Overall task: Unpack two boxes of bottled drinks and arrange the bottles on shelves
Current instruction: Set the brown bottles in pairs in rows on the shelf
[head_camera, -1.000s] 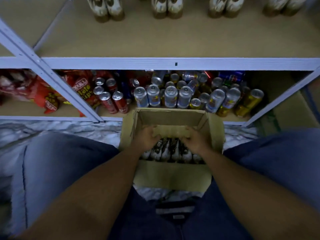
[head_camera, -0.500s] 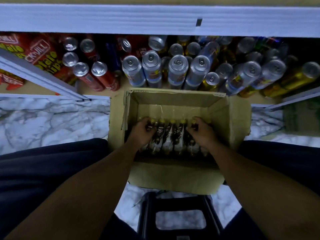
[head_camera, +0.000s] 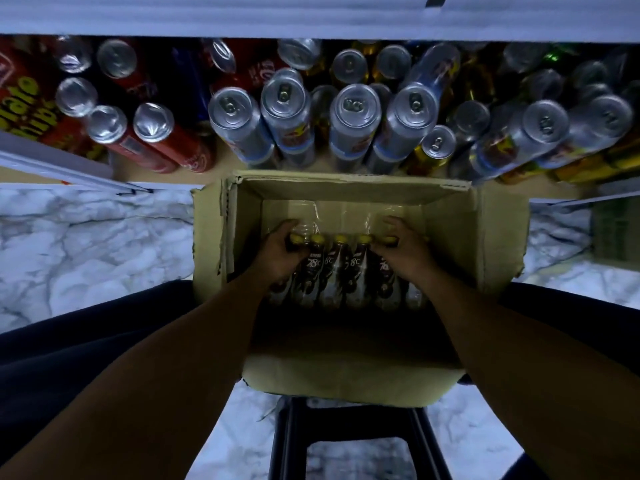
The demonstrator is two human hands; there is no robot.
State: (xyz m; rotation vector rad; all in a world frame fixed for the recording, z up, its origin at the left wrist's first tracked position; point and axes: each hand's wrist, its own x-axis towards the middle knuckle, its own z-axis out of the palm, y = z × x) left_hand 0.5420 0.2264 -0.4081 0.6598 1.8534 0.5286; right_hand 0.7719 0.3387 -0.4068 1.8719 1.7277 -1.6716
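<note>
One camera only, riding on the person's head and pointing steeply down, looking from close above into the open box [head_camera: 498,237] of bottles [head_camera: 332,275]; cans [head_camera: 353,112] on the shelf [head_camera: 225,165] are filling the top, a black stool [head_camera: 346,426] is showing at the bottom edge

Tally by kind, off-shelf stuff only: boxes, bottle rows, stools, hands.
Box: 1
Bottle row: 1
Stool: 1
Hands: 2, left hand and right hand
Total: 5
</note>
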